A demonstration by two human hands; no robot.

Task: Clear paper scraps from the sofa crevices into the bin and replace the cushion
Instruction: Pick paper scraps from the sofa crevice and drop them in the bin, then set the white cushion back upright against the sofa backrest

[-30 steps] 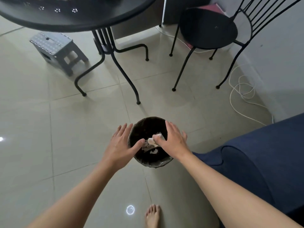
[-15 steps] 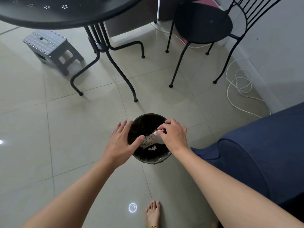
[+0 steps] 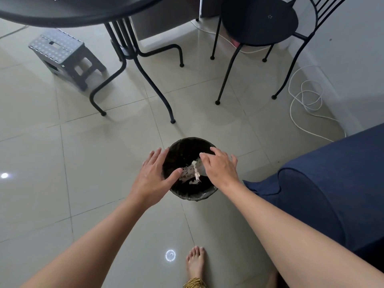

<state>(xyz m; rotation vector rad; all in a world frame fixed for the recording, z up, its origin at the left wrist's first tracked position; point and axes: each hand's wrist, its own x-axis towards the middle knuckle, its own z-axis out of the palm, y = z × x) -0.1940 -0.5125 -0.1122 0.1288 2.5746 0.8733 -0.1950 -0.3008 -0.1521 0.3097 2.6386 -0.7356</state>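
Observation:
A small round bin lined with a black bag stands on the tiled floor just left of the blue sofa. White paper scraps lie and fall inside it. My left hand hovers over the bin's left rim, fingers spread, thumb over the opening. My right hand is above the right rim, palm down, fingers apart, with a scrap dropping just below its fingertips. No cushion is in view.
A black round table with curved legs stands ahead, a grey step stool to its left. A black metal chair is at the back right. A white cable coils by the wall. My bare foot is below.
My right hand, pinched on a white scrap over the bin, has spread its fingers and the scrap is falling in. The left hand stayed by the left rim.

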